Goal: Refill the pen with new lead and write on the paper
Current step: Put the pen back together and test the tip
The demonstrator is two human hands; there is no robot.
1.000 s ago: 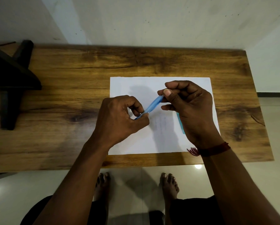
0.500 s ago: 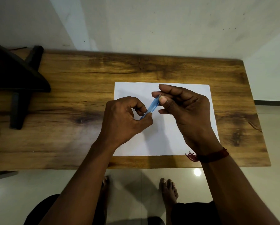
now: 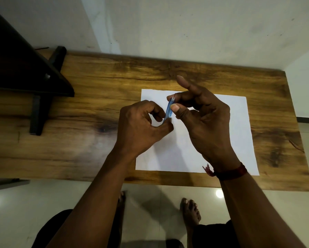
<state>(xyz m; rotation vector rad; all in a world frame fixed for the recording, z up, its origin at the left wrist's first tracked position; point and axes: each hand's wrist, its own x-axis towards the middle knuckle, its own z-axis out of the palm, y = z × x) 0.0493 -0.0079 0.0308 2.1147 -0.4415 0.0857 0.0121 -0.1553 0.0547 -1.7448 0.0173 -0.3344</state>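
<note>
A thin blue pen [image 3: 169, 110] is held above the white paper [image 3: 239, 133], tilted with its upper end away from me. My left hand [image 3: 141, 127] pinches its lower end between thumb and curled fingers. My right hand [image 3: 202, 117] pinches the upper end between thumb and a finger, with the index finger stretched out toward the far side. A thin dark lead [image 3: 175, 95] sticks out of the pen's upper end. The paper lies flat on the wooden table [image 3: 100, 97], partly hidden by both hands.
A dark shelf or stand [image 3: 24, 68] with a black bracket occupies the table's left end. A white wall runs behind the table. The table's near edge is close to me, and my bare feet [image 3: 190, 212] stand on the glossy floor below.
The pen has tilted more upright and the hands have risen slightly toward the far side. My right index finger has straightened out. The blue item seen under the right hand earlier is hidden now.
</note>
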